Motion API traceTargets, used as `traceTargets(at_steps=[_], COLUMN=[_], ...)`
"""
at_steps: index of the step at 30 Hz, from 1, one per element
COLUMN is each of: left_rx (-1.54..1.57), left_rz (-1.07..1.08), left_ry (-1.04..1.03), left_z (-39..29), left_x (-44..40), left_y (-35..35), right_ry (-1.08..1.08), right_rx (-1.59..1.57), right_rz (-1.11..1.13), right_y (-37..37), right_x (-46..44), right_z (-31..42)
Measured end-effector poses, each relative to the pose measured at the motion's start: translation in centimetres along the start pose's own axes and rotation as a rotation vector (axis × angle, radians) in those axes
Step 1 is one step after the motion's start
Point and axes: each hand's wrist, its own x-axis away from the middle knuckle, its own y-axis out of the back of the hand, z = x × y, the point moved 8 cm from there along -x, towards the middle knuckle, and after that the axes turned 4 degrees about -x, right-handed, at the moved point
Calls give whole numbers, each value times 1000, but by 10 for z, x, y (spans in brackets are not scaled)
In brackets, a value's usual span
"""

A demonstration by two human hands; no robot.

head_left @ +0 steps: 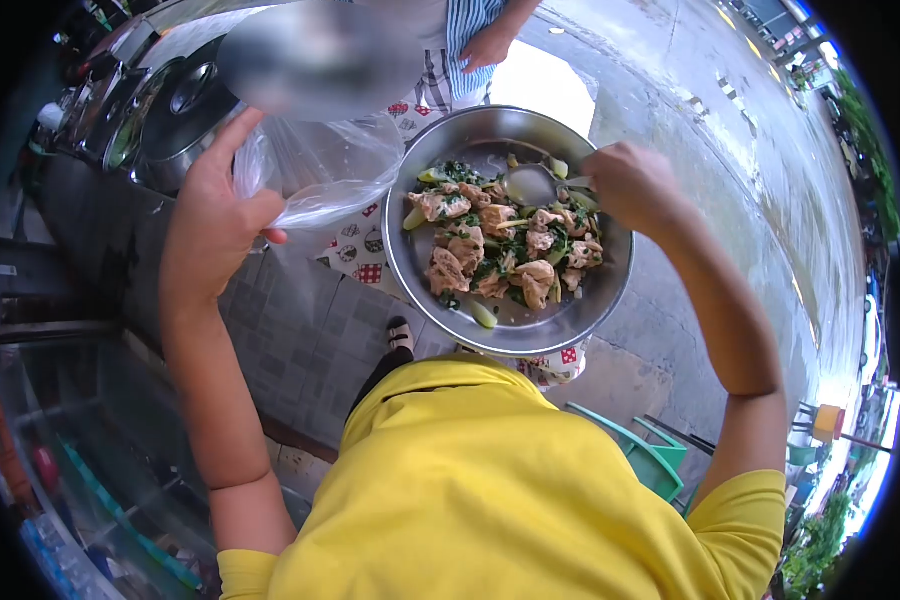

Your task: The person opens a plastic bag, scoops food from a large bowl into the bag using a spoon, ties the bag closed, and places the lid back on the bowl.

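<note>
Over to the left of the round silver metal basin [588,315], past the clear plastic bag, stand dark, lidded metal pots [182,118]. Nearer the basin, the left hand [220,200] is raised, forearm running up from the elbow, thumb and fingers closed on the clear, thin plastic bag [315,180]—it hangs open just beside the basin's left rim. Beyond the basin, I see a person in a blue-striped top, one hand [488,47] lowered at their side. The basin sits on a white cloth with red prints [353,252], holding pale brown meat chunks with green leaves and pieces [510,240]. At its upper right, the right hand [630,182] reaches in over the rim, elbow bent outward, fingers curled round the handle of a shiny metal ladle [532,186]—its bowl lies at the food's far edge.
</note>
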Motion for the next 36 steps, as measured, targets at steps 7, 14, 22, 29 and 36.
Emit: traceTargets(at_steps=[7,14,22,29,36], left_rx=[48,69,57,23,31], left_rz=[-48,-45,-50,-34,-49], left_ry=[43,98,100,92,82], left_z=[11,18,29,31,30], left_x=[5,0,-4,-6,-4], left_y=[6,-3,-6,-10,-7], right_ry=[43,79,115,86,-16], right_rx=[101,46,-41,31,-37], right_rz=[141,137,236,137,254], right_y=[-38,-34,-25,-49,-21], right_x=[-23,-37,-30,-28,-17], right_z=[10,8,-4,11,-6])
